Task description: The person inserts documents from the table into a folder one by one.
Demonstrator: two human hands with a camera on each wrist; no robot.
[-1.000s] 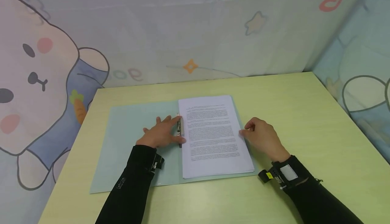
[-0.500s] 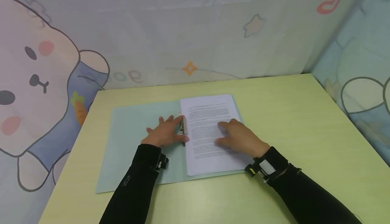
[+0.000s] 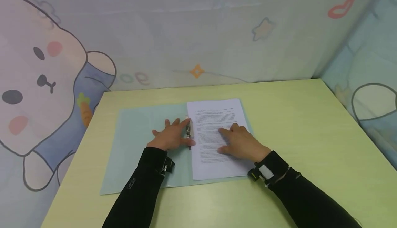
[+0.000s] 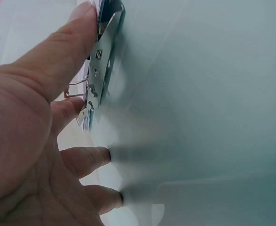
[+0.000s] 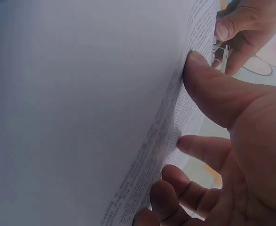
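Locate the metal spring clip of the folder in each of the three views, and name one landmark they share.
Head view: the silver metal spring clip lies at picture centre, along the fold of the pale green open folder, under the left hand fingertips.
Left wrist view: upper left, the clip beside the thumb.
Right wrist view: top right corner, a sliver of it.
Shared landmark: the white printed paper stack, whose left edge meets the clip.
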